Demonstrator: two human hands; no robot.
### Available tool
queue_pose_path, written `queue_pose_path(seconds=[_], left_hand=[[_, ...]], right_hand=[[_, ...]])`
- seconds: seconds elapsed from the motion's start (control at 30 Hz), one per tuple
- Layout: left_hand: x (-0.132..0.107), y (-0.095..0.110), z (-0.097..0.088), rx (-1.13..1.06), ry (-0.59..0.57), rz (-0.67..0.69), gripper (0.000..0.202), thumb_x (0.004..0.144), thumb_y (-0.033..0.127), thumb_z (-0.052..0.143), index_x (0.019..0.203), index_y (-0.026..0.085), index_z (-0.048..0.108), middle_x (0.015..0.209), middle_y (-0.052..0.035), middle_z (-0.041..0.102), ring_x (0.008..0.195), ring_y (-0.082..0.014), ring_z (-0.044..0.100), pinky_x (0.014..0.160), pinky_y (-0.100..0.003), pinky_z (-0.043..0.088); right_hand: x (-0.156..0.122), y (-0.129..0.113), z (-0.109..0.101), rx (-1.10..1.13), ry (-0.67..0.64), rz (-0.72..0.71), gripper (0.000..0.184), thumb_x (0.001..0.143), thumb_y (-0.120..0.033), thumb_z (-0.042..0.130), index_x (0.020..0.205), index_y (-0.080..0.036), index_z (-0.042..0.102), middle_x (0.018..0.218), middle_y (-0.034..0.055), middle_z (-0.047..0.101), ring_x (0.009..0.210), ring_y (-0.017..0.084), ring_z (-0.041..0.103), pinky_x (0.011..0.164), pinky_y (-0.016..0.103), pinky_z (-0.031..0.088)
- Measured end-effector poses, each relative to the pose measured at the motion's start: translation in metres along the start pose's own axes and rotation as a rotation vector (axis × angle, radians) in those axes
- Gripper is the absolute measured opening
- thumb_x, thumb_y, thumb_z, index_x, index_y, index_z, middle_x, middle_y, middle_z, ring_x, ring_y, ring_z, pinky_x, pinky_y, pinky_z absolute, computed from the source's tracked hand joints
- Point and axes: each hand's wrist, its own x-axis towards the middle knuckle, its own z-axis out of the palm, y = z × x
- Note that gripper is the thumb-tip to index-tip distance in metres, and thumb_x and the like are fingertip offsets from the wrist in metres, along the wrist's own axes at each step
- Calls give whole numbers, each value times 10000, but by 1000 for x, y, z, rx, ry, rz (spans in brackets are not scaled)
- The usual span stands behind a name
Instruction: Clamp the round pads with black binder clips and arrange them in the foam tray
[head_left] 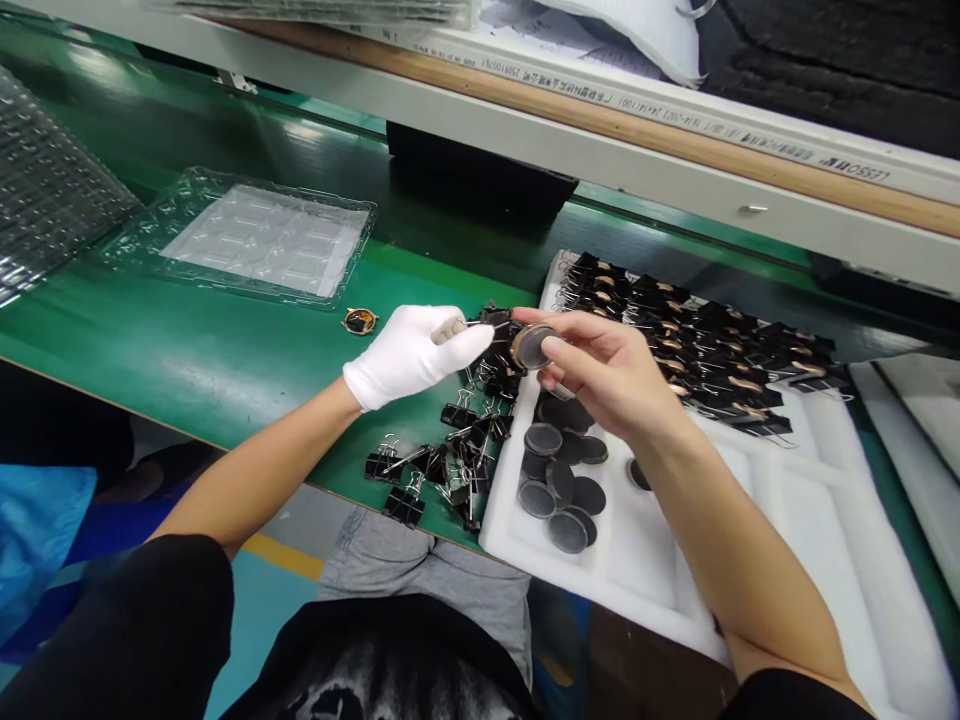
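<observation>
My left hand [420, 350], in a white glove, pinches the wire handles of a black binder clip [496, 322]. Bare, my right hand [600, 365] grips a round watch case [531, 346] with a dark grey disc over its face, thumb on the disc. The clip is right against the case's edge; whether its jaws have bitten on it I cannot tell. Below my hands lies a heap of loose binder clips [457, 455] on the green table. Several loose dark discs [568, 530] lie in the white foam tray [630, 550] under my right forearm.
Rows of clipped watch cases [675, 330] fill the tray's far part. A single watch case [359, 321] lies left of my gloved hand on the green table [225, 350]. Behind it is a clear plastic tray [270, 240]; stacked plastic trays [52, 180] stand far left. A shelf edge [525, 95] crosses above.
</observation>
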Motion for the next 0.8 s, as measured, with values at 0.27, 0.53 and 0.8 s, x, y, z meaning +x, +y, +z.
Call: queue_pose_path(seconds=[0.27,0.53,0.8], left_hand=[[-3,-4,-3,18,-201,67,419,910,478,645,623,188,548,478,64,508,420,-69,443,459,-229,331],[-3,-2,0,26,-183,78,433,908,470,643,602,188,523,463,63,498,412,-66,436,446,-225,324],[-4,-1,5,15,-184,47,409,909,475,648,635,186,553,493,57,521,445,-74,455,483,-232,356]], right_hand=[[6,-8,-23,-293,-77,15,264,831,-440,858,938,-202,818,786,49,767,576,123,568,490,267,445],[4,-7,-18,-282,-94,-27,245,826,-416,858,934,-202,806,728,29,730,592,133,603,526,281,485],[2,-9,-17,-288,-107,-31,289,826,-468,862,944,-209,806,751,41,744,663,171,679,567,308,562]])
